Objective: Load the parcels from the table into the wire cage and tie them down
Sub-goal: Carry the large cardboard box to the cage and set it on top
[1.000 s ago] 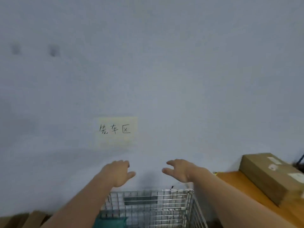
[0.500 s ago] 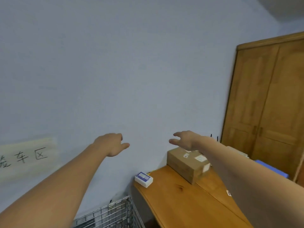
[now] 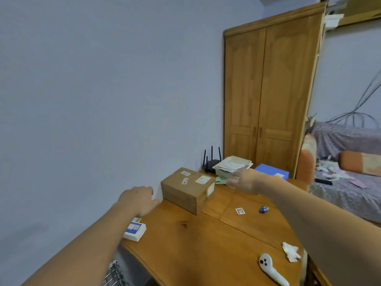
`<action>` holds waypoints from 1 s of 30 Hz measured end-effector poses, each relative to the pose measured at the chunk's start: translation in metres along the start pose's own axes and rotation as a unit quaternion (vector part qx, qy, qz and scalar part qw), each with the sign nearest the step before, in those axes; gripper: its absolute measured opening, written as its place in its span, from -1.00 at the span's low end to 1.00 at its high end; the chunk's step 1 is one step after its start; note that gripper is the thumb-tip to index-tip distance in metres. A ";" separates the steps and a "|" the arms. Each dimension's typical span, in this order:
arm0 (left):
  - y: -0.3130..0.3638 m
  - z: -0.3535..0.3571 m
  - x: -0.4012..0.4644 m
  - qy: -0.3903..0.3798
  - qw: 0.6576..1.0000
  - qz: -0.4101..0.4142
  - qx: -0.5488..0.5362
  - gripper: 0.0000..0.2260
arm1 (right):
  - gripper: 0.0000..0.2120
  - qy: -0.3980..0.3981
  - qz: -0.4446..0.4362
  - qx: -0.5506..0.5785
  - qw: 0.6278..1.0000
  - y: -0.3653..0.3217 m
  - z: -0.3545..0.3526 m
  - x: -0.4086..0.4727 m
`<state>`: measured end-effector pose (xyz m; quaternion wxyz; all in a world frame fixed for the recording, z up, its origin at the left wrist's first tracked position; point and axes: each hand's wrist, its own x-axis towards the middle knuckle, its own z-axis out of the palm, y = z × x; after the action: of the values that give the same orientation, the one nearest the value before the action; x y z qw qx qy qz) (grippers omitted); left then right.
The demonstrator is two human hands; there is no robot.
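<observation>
A brown cardboard parcel (image 3: 188, 188) with white labels lies on the wooden table (image 3: 206, 244) near the wall. My left hand (image 3: 138, 200) hovers just left of it, fingers loosely bent, holding nothing. My right hand (image 3: 244, 180) reaches out to the parcel's right, fingers extended, empty and apart from the box. A blue box (image 3: 272, 171) and a stack of white packets (image 3: 233, 165) sit farther back on the table. Only a corner of the wire cage (image 3: 113, 274) shows at the bottom left, below the table edge.
A small white and blue box (image 3: 135, 230) sits at the table's left edge. A white controller (image 3: 272, 269), crumpled tissue (image 3: 290, 251), a small card (image 3: 240, 210) and a black router (image 3: 212, 164) are on the table. A wooden wardrobe (image 3: 268, 96) stands behind, a bed (image 3: 350, 172) to the right.
My view has swung right from the wire cage and wall sign to the table. Both hands have travelled with it and now flank the brown parcel.
</observation>
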<state>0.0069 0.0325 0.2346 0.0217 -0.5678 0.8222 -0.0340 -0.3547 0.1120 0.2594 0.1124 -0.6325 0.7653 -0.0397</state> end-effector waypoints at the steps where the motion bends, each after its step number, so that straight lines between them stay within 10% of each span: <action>1: 0.008 0.004 0.015 -0.005 1.000 0.004 0.004 -0.43 | -0.30 -0.002 0.005 0.003 1.000 0.010 0.001 0.012; 22: 0.106 0.191 0.342 -0.111 0.964 -0.123 -0.210 -0.40 | -0.29 -0.103 -0.022 -0.051 0.993 0.093 0.121 0.372; 30: 0.156 0.267 0.418 -0.222 0.686 -0.409 -0.559 0.16 | -0.33 -0.119 -0.004 0.038 0.992 0.092 0.178 0.497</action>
<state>-0.2663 -0.3114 -0.0427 -0.1343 -0.7454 0.3465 0.5535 -0.4905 -0.3413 0.0072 0.2269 -0.6307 0.7421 0.0064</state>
